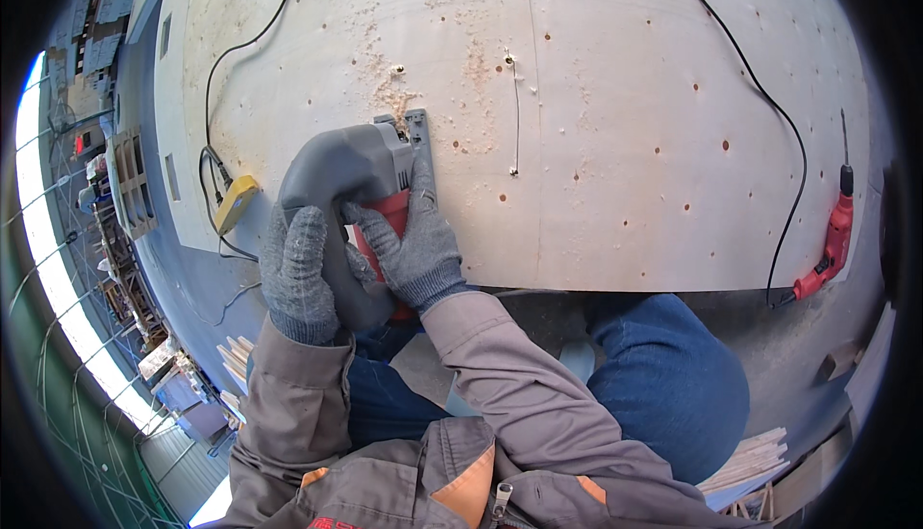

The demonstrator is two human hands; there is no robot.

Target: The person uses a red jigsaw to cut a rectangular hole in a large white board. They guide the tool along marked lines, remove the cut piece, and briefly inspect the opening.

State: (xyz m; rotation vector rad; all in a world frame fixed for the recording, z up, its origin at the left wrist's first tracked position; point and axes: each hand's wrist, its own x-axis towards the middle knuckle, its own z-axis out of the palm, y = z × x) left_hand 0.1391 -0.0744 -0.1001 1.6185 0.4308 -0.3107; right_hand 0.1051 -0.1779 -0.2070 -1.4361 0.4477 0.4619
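The left grey-gloved hand [300,274] and right grey-gloved hand [425,248] hold a curved grey-and-red power tool [332,162] over a pale, sawdust-strewn wooden panel [625,135]. A red power drill [836,233] lies near its right edge.

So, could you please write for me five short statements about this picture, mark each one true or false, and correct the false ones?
1. The left hand and the right hand both hold the grey-and-red power tool. True.
2. Both hands are bare. False: they wear grey gloves.
3. A red drill lies near the right edge of the pale board. True.
4. Pale sawdust is scattered on the board beyond the tool's front end. True.
5. The yellow block is to the right of both hands. False: the yellow block is to their left.
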